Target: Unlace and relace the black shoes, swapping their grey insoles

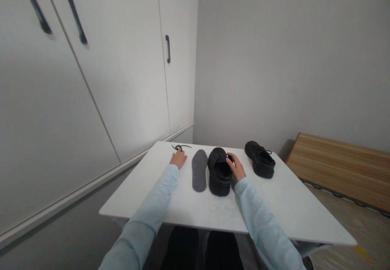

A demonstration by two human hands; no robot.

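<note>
At the back left of the white table, my left hand [178,158] reaches down to a thin dark shoelace [181,146], its fingertips on the bunched middle. The loose ends spread out to both sides. My right hand [237,167] grips the right side of a black shoe [219,182], with fingers at the rim of its opening. That shoe stands upright, toe away from me, and no lace shows across its front. Just left of it lies a flat grey insole [199,170]. A second black shoe [262,160], with a lace in it, stands farther right.
The white table [146,197] has its front edge just before my legs. White cupboard doors [122,79] rise along the left, and a grey wall [274,59] stands behind. A wood-grain board or bench [341,168] is beyond the table's right side.
</note>
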